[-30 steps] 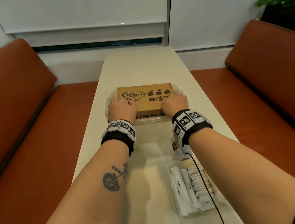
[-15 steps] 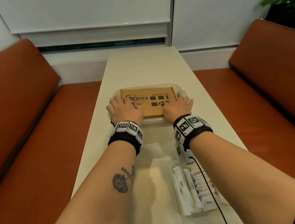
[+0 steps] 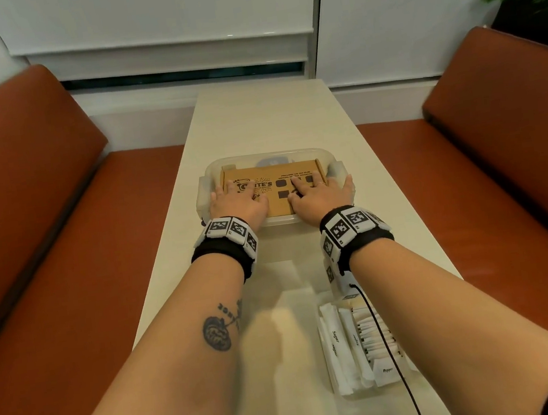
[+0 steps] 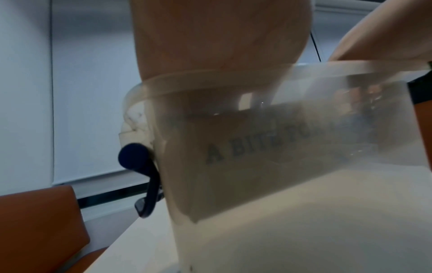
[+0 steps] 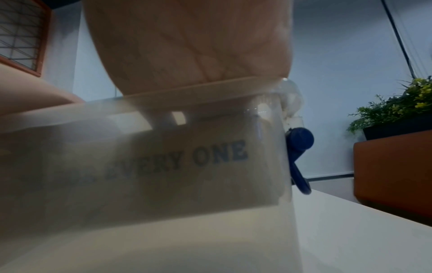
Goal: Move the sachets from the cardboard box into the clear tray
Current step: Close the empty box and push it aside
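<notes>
Both hands have slid forward since a second ago, and the cardboard box (image 3: pixel 272 187) now lies flat, sunk inside a clear lidded container (image 3: pixel 307 152) on the tabletop (image 3: pixel 272 121). Left of the box's printed logo, the left hand (image 3: pixel 237 205) rests palm-down with fingers relaxed on the lid. Right of the logo, the right hand (image 3: pixel 319 195) lies flat too, fingers spread over the black squares, gripping nothing. Nearer the person than the box, to its right, the clear tray (image 3: pixel 420 367) holds the white sachets (image 3: pixel 355 345), packed side by side.
</notes>
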A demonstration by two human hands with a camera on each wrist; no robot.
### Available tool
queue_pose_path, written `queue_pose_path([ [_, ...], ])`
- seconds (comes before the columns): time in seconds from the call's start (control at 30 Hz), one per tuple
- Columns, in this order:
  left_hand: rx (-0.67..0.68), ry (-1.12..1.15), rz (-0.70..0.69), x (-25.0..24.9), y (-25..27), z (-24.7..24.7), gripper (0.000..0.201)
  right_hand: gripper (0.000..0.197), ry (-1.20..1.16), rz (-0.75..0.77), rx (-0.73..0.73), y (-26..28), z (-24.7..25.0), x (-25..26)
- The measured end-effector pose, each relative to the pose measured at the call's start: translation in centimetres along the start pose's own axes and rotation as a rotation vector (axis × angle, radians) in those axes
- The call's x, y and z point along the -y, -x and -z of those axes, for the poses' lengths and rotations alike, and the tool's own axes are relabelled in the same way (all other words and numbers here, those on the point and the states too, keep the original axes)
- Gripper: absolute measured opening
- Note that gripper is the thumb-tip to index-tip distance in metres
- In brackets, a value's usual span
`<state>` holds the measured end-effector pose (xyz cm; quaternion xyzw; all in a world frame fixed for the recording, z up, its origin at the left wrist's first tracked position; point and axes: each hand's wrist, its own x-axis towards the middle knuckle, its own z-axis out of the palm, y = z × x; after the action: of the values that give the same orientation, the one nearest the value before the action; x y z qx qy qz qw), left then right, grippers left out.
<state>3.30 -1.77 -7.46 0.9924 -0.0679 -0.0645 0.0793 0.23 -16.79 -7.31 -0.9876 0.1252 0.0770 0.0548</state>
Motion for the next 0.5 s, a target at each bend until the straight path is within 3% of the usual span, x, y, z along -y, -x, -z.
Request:
queue_pose_path([
  [0.5,0.028,0.041,0.014,0.13,-1.01,-0.19,0.062,0.054,0.038,-0.003,0.031,-0.82,-0.16,0.07],
])
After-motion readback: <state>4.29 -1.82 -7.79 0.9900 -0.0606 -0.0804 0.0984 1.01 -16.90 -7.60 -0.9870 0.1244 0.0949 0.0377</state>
